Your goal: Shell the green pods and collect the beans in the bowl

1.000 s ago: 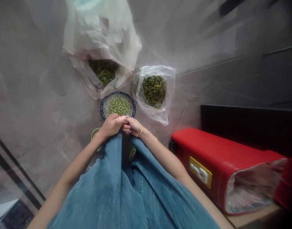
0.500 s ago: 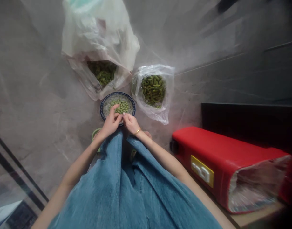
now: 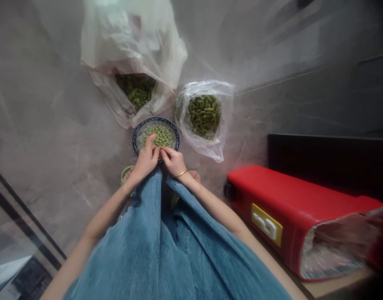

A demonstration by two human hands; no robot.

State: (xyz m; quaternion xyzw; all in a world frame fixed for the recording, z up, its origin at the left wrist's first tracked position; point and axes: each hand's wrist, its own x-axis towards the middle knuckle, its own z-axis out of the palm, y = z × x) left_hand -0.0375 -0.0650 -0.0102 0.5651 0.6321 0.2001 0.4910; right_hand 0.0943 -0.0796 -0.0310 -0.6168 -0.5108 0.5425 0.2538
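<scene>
A blue-rimmed bowl [image 3: 175,132] of shelled green beans sits on the grey floor just past my knees. My left hand [image 3: 146,158] and my right hand [image 3: 173,160] meet over the bowl's near rim, fingers pinched together on something small that I cannot make out. A gold bangle circles my right wrist. Beyond the bowl a large white plastic bag [image 3: 131,46] lies open with green pods inside. To its right stands a smaller clear bag [image 3: 224,121], also holding green pods.
A red insulated box [image 3: 291,204] with a yellow label lies on its side at the right. A dark panel runs behind it. My legs in blue denim [image 3: 166,250] fill the lower middle. A dark strip crosses the floor at lower left.
Both hands moved forward from my knees to the bowl's near rim, staying pinched together. The view has shifted slightly.
</scene>
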